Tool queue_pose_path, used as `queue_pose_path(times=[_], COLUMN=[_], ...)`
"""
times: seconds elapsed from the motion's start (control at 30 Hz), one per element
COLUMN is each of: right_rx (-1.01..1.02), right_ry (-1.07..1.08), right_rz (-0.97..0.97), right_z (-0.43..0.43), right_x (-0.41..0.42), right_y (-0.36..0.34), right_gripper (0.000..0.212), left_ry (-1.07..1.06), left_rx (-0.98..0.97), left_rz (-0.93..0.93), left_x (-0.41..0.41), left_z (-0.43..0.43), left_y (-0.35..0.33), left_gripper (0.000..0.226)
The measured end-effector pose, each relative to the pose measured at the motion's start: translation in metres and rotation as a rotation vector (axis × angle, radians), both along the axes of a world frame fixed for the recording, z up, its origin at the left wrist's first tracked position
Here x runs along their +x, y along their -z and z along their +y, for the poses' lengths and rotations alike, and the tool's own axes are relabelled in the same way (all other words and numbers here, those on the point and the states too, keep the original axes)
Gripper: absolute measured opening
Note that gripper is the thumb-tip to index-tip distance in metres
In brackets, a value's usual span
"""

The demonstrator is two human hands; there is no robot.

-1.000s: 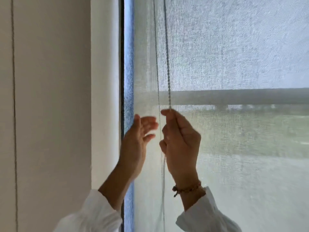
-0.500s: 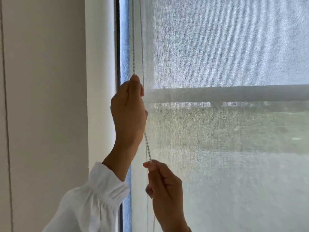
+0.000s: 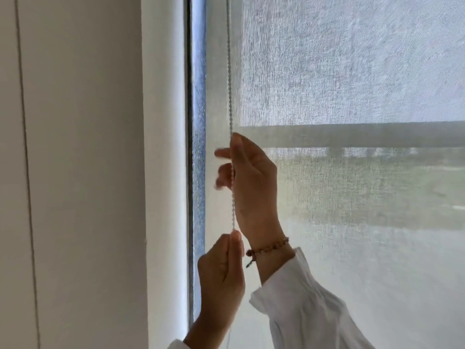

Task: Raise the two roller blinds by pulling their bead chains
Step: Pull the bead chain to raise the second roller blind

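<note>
A sheer white roller blind covers the window on the right. Its bead chain hangs taut along the blind's left edge. My right hand, with a beaded bracelet at the wrist, is the upper one; its thumb tip touches the chain and its blurred fingers curl around it. My left hand is directly below, pinching the same chain between thumb and fingers. Below that hand a thin strand of chain runs out of the frame.
A white wall and window reveal fill the left. A dark frame edge and a narrow strip of bare glass lie between reveal and blind. A grey horizontal bar shows through the fabric.
My left hand has come down from high on the chain to below the right. My right hand has gone up from low and taken the chain at the bar's height.
</note>
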State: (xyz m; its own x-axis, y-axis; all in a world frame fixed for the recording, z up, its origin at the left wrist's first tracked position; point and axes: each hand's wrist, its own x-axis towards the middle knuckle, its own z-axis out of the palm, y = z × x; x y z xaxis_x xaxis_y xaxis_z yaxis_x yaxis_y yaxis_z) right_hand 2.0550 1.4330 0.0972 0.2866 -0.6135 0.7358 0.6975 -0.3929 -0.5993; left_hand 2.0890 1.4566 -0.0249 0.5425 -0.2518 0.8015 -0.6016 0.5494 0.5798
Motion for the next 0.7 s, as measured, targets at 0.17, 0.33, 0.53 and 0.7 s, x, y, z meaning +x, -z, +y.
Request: queue_pose_path(times=[0.17,0.33,0.53,0.7], right_rx=[0.024,-0.060,-0.109,-0.225], right_ry=[0.242,0.358,0.397,0.503], right_rz=[-0.044,-0.106,-0.007,0.010], right_z=[0.001,-0.003,0.002,0.008], right_x=[0.010,0.007,0.012,0.010], right_y=[0.015,0.048,0.116,0.142], right_gripper=[0.022,0.019,0.021,0.018], left_ry=[-0.012,0.349,0.529,0.593], left_rx=[0.078,0.172,0.104,-0.003], left_rz=[-0.084,0.333,0.141,0.297], left_x=[0.017,0.043,0.037,0.005], left_z=[0.001,0.003,0.017,0.024], left_y=[0.015,-0.024,-0.113,-0.135], left_gripper=[0.032,0.050,0.041,0.045])
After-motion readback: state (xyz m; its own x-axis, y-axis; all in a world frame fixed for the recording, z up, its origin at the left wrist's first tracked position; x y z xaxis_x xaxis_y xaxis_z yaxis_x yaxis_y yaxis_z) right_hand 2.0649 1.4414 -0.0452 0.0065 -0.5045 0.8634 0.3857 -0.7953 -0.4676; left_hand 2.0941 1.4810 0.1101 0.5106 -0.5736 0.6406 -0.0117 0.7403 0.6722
